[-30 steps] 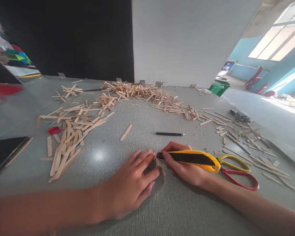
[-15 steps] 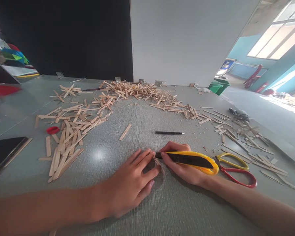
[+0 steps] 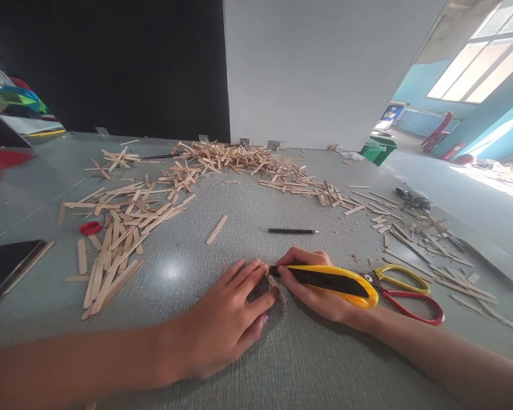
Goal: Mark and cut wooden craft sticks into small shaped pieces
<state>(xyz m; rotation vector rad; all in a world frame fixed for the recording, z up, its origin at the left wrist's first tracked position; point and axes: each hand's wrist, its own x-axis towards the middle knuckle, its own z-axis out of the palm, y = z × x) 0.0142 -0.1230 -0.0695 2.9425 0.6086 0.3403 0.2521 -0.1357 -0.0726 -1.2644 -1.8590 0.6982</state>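
Observation:
A yellow and black utility knife [image 3: 337, 285] is gripped in my right hand [image 3: 310, 279], its black front end pointing left at a small wooden piece [image 3: 277, 285]. My left hand [image 3: 231, 313] rests on the table with its fingers round that wooden piece, pressing it down. The knife's tip is beside my left fingertips; the blade itself is too small to make out. Beyond the hands lie a black pen [image 3: 293, 231] and a single wooden stick [image 3: 216, 229].
Wooden sticks [image 3: 115, 250] are heaped at the left, along the back and at the right of the grey table [image 3: 175, 353]. Scissors [image 3: 412, 293] with yellow and red handles lie by my right forearm. A red ring [image 3: 90, 228] and a dark flat object [image 3: 8, 267] sit at the left.
The view has shifted very slightly. The back of the knife has tilted a little toward me, while both hands stay almost in place.

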